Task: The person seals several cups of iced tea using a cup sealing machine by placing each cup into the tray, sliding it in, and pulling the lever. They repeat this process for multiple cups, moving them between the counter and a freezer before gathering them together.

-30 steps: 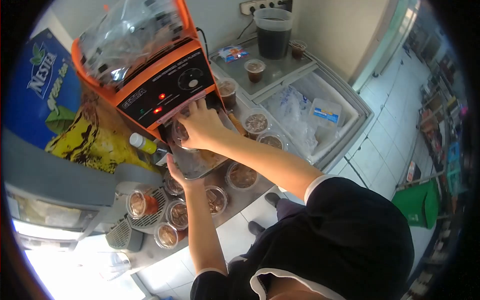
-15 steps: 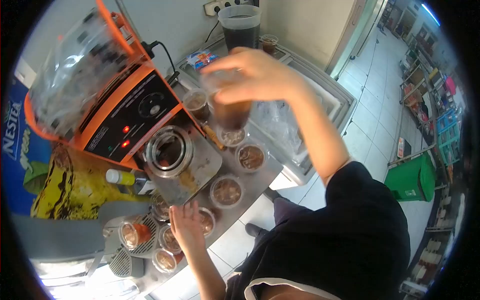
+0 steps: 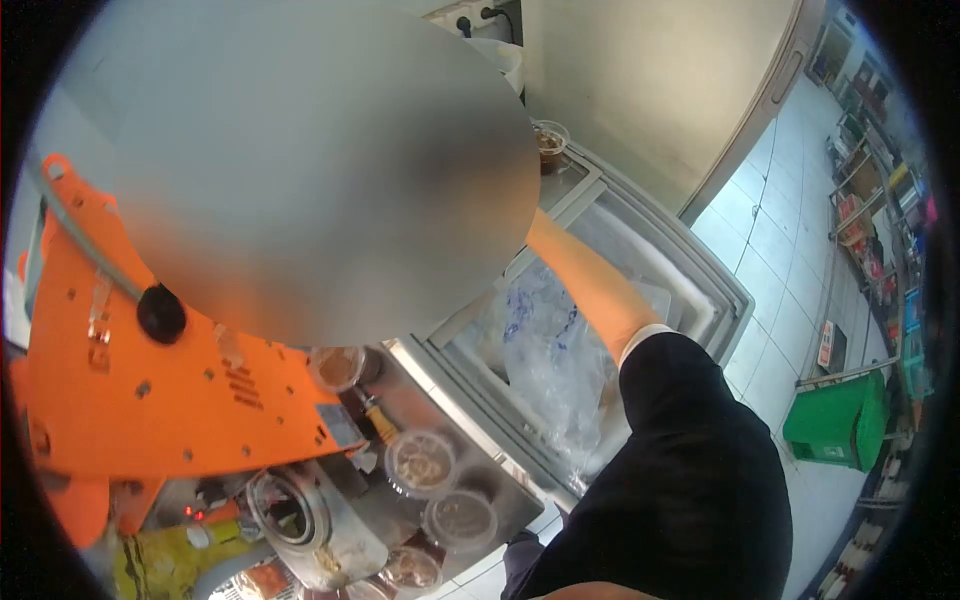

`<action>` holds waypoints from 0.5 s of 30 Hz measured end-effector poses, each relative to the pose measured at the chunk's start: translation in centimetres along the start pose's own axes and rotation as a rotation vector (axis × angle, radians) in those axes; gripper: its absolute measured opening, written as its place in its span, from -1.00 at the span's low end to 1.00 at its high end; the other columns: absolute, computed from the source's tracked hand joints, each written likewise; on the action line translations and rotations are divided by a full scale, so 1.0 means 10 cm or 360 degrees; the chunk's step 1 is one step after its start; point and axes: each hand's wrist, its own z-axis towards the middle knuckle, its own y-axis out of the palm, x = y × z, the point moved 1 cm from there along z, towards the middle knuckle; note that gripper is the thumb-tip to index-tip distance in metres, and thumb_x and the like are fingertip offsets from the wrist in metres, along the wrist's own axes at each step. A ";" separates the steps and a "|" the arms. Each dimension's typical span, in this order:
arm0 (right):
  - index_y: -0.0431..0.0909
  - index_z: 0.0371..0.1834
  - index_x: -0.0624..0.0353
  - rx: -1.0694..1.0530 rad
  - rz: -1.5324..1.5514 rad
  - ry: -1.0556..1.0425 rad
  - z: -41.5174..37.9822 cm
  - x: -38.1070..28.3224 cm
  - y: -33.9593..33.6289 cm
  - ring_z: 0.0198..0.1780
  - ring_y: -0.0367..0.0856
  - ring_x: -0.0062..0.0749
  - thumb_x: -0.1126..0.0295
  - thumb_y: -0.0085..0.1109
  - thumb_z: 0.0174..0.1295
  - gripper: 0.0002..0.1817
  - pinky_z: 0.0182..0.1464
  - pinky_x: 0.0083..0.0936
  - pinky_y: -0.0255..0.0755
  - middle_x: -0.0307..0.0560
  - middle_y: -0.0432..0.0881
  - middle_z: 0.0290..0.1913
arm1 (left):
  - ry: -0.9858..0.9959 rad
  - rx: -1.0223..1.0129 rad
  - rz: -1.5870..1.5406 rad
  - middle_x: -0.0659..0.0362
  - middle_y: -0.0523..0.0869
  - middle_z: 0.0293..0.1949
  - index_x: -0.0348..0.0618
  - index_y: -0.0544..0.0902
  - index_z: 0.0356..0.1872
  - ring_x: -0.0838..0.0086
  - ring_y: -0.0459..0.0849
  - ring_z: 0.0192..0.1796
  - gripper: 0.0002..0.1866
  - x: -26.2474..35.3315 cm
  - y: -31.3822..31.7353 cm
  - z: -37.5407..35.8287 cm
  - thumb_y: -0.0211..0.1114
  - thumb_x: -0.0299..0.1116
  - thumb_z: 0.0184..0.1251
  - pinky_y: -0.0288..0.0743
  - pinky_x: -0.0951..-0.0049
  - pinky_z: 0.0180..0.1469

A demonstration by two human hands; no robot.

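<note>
A large blurred oval covers the upper left, and my right forearm [image 3: 585,285] reaches into it. The fingers of my right hand are hidden there, so what it holds or touches cannot be seen. My left hand is out of view. Below the blur, lidded cups of brown drink [image 3: 420,463] stand on the metal counter, with another cup [image 3: 460,520] beside them. The sealing machine's orange panel [image 3: 170,390] fills the left side, above its round metal cup holder [image 3: 288,508]. A small cup [image 3: 549,143] stands near the wall.
A freezer [image 3: 690,265] with a sliding glass top holds plastic bags [image 3: 550,350] right of the counter. A green bin [image 3: 838,420] and crowded shelves stand farther right on the tiled floor. Plugs sit in a wall socket [image 3: 470,18] at the top.
The view has swung up and left, so the machine and cups appear lower. My right hand has passed from above the cups into the blurred area with its cup. My left hand has left the view.
</note>
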 end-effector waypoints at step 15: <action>0.25 0.36 -0.01 -0.0403 -0.0393 -0.0149 1.43 2.15 0.00 0.10 0.44 -0.12 0.17 0.30 -0.05 -0.19 0.23 -0.19 0.34 0.12 0.46 0.10 | -0.0044 0.0149 -0.0206 -0.09 0.41 0.28 -0.34 0.42 0.23 0.13 0.34 0.34 -0.57 0.75 -0.35 0.23 -0.03 -0.42 0.38 0.17 0.24 0.35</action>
